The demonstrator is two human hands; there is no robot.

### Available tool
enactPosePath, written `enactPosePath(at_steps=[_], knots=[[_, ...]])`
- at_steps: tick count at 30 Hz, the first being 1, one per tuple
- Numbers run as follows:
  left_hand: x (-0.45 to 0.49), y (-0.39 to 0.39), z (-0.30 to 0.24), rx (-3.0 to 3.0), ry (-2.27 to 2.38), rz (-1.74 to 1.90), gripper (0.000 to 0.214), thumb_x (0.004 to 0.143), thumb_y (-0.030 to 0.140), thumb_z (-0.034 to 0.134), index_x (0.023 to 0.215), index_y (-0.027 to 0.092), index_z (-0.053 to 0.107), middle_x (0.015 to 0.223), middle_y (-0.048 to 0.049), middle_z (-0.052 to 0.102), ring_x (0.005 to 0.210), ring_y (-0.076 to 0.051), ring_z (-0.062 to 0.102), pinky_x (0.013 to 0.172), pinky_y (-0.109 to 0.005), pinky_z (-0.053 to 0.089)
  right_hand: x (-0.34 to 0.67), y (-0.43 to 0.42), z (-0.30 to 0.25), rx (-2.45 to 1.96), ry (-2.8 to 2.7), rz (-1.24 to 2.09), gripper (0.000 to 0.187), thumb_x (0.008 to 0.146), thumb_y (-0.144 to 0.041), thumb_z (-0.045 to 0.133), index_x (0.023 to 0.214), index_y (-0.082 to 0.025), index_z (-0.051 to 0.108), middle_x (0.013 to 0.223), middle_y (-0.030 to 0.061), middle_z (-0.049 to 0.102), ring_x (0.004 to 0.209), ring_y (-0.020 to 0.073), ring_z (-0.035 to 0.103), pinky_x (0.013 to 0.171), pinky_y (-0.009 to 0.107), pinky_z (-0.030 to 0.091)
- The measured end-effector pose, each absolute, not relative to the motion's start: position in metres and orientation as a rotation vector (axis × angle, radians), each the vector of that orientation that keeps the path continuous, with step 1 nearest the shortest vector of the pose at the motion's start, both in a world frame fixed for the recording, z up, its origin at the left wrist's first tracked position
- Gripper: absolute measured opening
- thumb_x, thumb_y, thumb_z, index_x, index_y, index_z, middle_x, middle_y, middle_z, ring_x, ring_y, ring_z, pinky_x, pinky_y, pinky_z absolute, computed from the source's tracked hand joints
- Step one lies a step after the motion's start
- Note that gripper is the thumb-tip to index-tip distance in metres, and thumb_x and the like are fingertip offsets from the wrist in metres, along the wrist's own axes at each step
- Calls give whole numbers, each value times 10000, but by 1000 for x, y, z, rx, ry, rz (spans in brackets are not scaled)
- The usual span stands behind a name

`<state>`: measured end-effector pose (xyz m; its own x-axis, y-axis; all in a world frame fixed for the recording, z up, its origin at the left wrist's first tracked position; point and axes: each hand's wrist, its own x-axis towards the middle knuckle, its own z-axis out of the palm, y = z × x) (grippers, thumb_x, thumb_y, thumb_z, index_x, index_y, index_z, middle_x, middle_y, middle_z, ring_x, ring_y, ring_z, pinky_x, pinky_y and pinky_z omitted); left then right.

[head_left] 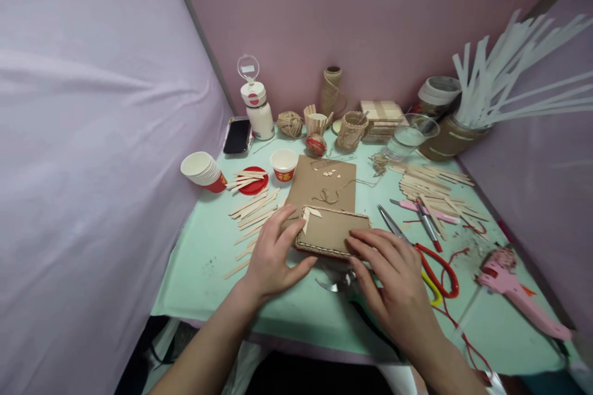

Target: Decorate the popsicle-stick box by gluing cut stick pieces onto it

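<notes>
A shallow rectangular cardboard box (331,229) with braided twine along its edges lies in front of me. Small pale leaf-shaped wood pieces (311,216) sit at its upper left corner. My left hand (273,253) holds the box's left end, fingers at the side and thumb by the front edge. At the right end, my right hand (393,271) grips it, fingers over the top and thumb at the front. Below the box, partly hidden by my right hand, is a metal-bladed tool (336,284) with dark handles. A larger cardboard sheet (343,179) lies behind the box.
Red-handled scissors (438,268), a pink glue gun (514,296) and craft sticks (426,185) lie to the right. Stacked paper cups (202,170) and loose sticks (252,216) are at left. A bottle (259,114), twine ball (290,124) and water cup (405,141) stand behind.
</notes>
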<state>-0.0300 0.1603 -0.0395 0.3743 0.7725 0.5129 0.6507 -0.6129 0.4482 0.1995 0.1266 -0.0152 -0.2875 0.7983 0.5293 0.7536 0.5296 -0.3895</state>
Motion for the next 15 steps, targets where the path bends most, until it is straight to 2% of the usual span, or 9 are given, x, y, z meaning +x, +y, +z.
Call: enactPosePath(at_steps=[7, 15], knots=[[-32, 160, -37, 2379, 1315, 1025, 525, 865, 375, 622, 1321, 192, 438, 1408, -192, 446, 1313, -319, 455, 1060, -510, 429, 229, 114, -19, -1301, -1962, 32, 228, 936, -179, 551, 1154, -155, 612, 1162, 133, 654, 1093, 282, 568, 924, 462, 420], [-33, 158, -30, 2491, 1290, 990, 507, 888, 279, 607, 1366, 199, 457, 1403, -178, 487, 1319, -298, 466, 1073, -496, 431, 254, 101, -25, -1368, -1822, -5, 187, 918, -188, 584, 1093, -170, 650, 1095, 125, 671, 1052, 280, 601, 943, 477, 435]])
